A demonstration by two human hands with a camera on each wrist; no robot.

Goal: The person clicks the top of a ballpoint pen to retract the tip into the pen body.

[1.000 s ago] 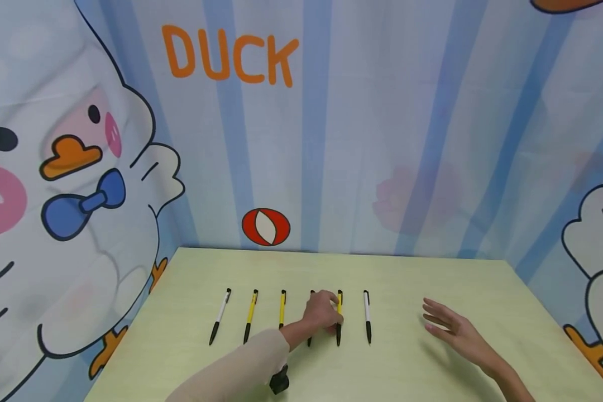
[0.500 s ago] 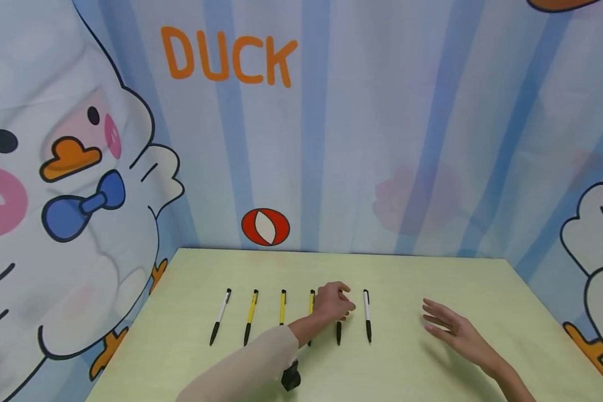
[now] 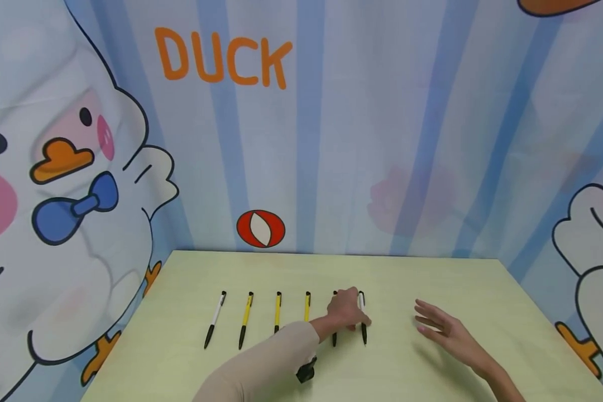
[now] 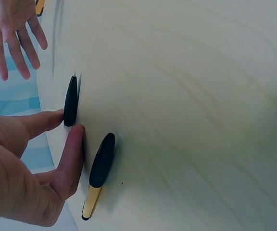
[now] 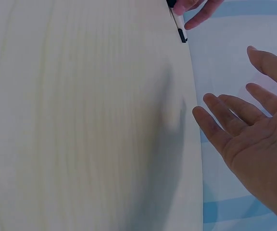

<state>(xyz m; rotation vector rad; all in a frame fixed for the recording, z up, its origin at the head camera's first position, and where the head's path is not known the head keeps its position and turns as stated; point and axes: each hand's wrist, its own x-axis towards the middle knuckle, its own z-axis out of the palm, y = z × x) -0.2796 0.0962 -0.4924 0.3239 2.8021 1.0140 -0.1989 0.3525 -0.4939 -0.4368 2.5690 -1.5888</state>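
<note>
Pens lie in a row on the pale table (image 3: 432, 279). My left hand (image 3: 345, 310) is at the rightmost one, a white pen (image 3: 364, 334) with a black grip. Thumb and finger pinch it from both sides in the left wrist view, close to the black grip (image 4: 71, 101); the pen lies on or near the tabletop. Partly hidden behind that hand is a yellow pen (image 4: 94, 197) with a black grip. Off to the right, my right hand (image 3: 449, 332) hovers above the table, fingers spread and holding nothing.
Left of the hand lie more pens: a white pen (image 3: 216, 318) at the far left, then yellow pens, among them one yellow pen (image 3: 246, 318) and another yellow pen (image 3: 278, 310). A duck-print curtain (image 3: 352, 139) hangs behind the table's back edge.
My left hand has moved right, from the yellow pen second from the right to the rightmost white pen. The right hand keeps its place; the head view has shifted slightly.
</note>
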